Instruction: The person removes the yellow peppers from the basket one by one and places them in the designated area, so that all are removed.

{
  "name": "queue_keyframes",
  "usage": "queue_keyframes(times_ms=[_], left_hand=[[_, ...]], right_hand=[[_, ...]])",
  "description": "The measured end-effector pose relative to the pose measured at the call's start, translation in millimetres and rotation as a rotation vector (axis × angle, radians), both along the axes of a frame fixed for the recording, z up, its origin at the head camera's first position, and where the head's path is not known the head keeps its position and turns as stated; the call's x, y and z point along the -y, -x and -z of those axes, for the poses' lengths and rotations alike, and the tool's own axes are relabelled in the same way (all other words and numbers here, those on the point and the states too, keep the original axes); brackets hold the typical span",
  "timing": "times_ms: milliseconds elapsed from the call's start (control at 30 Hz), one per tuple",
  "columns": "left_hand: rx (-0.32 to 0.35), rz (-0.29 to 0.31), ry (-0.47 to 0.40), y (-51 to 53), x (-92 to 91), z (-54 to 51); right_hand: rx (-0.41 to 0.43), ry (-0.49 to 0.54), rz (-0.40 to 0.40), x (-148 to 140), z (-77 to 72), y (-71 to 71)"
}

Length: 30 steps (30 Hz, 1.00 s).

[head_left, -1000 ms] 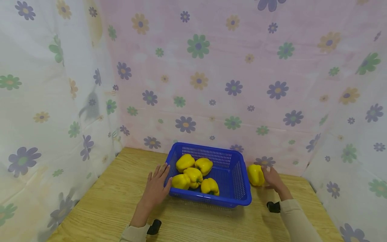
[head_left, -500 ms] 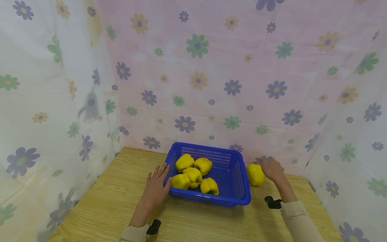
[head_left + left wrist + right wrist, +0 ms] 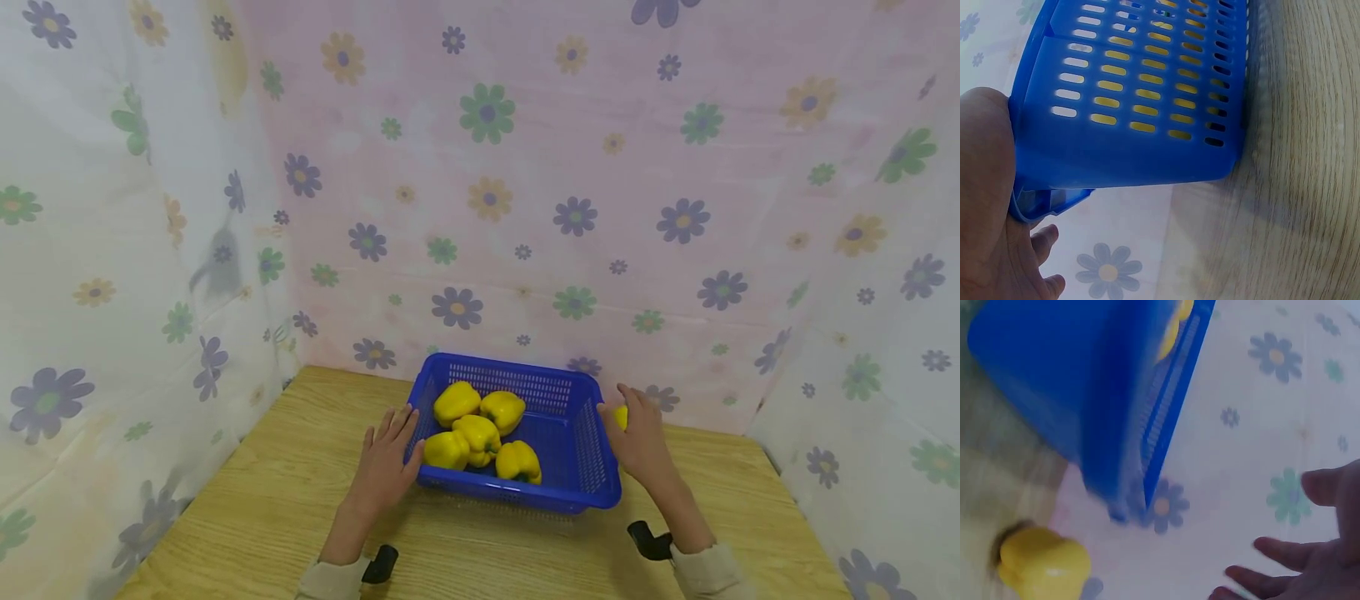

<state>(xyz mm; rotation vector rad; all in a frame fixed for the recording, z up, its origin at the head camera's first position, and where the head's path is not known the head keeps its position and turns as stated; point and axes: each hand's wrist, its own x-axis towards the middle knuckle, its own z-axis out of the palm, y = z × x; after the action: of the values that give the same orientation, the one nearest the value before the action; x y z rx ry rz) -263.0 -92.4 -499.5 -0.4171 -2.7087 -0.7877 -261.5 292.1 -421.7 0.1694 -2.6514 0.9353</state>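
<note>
A blue plastic basket (image 3: 517, 490) stands on the table with several yellow bell peppers (image 3: 480, 437) in its left and middle part. My left hand (image 3: 385, 462) rests on the basket's left rim, fingers straight; in the left wrist view it touches the rim beside the slotted wall (image 3: 1129, 150). Outside the right wall, one more yellow bell pepper (image 3: 1046, 565) sits on the table. In the head view my right hand (image 3: 643, 442) mostly covers that pepper. The right wrist view shows this hand's fingers (image 3: 1288, 553) spread, holding nothing, apart from pepper and basket.
The wood-grain table (image 3: 285, 492) is bounded by a flowered cloth (image 3: 525, 208) at the back and both sides. Black wrist mounts (image 3: 381, 564) sit at both sleeves. The basket stands close to the back cloth.
My right hand has let go of the pepper outside the basket, lifted off it, then moved left to the basket's right rim. The left hand and the peppers in the basket stay put.
</note>
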Motion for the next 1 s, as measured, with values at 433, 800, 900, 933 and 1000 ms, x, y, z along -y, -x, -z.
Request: queue_keyframes(times_ms=[433, 800, 900, 933, 1000], left_hand=[[-0.001, 0.004, -0.001, 0.6, 0.9, 2.3], [-0.033, 0.010, -0.022, 0.1, 0.9, 4.9], [-0.050, 0.014, -0.029, -0.2, 0.5, 4.5], [-0.054, 0.016, -0.033, -0.2, 0.4, 4.4], [-0.057, 0.015, -0.033, -0.4, 0.4, 4.4]], right_hand=[[-0.020, 0.170, -0.122, 51, 37.2, -5.0], [0.244, 0.102, -0.241, 64, 52.7, 6.7], [0.320, 0.085, -0.328, 64, 53.5, 9.9], [0.340, 0.082, -0.355, 64, 53.7, 11.0], [0.365, 0.080, -0.405, 64, 54.0, 14.0]])
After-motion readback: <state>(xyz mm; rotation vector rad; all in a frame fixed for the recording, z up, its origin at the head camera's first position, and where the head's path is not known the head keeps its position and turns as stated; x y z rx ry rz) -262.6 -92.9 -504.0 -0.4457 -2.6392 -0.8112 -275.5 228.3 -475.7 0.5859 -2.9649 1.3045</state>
